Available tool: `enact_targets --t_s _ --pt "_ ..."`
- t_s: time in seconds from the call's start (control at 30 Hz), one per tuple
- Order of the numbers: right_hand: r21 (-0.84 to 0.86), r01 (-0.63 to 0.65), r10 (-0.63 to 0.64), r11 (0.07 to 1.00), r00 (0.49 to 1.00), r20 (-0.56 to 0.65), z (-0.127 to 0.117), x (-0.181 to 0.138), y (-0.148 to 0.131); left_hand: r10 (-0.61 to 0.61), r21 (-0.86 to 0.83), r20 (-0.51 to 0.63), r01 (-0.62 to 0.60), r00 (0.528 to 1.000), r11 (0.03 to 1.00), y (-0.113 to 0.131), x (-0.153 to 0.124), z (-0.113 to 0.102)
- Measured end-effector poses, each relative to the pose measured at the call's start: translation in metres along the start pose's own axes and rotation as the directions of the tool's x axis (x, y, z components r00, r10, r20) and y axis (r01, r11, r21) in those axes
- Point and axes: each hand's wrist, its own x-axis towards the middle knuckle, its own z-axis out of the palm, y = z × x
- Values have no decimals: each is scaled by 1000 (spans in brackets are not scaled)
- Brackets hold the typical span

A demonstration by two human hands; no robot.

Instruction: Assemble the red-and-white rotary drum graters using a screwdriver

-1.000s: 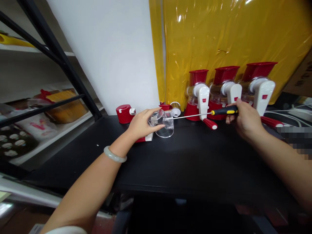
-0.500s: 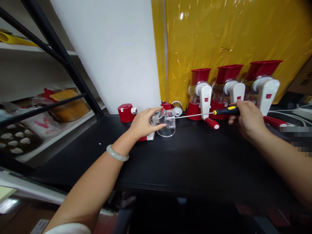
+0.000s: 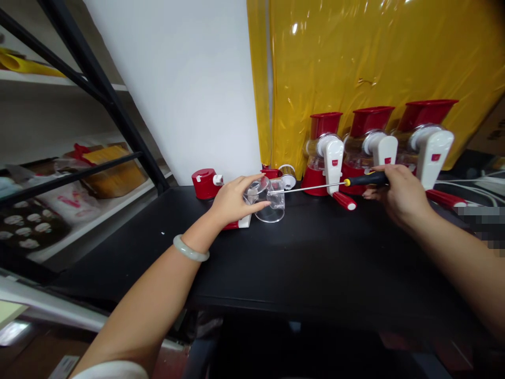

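Observation:
My left hand (image 3: 232,202) is wrapped round a clear plastic grater body (image 3: 272,210), thumb in front and fingers over its top, as it rests on the black tabletop. My right hand (image 3: 402,197) grips a long screwdriver (image 3: 365,180) by its black and yellow handle. The thin metal shaft points left, and its tip meets the clear body's side; whether it sits in a screw I cannot tell. Beyond my left hand stands a red grater part (image 3: 205,183) with a white knob. A drum with a white end (image 3: 288,178) lies behind the clear body.
Three red and white rotary graters (image 3: 333,158) with crank handles stand along the back right. White cables (image 3: 473,190) lie at the far right. A black metal frame (image 3: 114,121) and shelves with bags rise at left. A white panel and yellow sheeting (image 3: 315,63) form the back.
The fingers of my right hand have shifted slightly on the screwdriver handle. My left hand keeps its hold on the clear body, and the whole view has moved only a little.

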Motion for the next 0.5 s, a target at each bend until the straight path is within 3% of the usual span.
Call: enact_targets --t_s 0.23,0.4,0.5 --pt "-105 167 -164 980 986 44 -6 4 7 -4 -1 -2 4 1000 1000 -1 -1 0" --pt "-58 2 -4 998 1000 -24 -4 2 1 1 -5 -5 -1 1000 1000 -1 -1 1" --pt "7 -8 8 1000 1000 -18 -1 0 -4 6 -9 -8 -6 1000 1000 -1 -1 1"
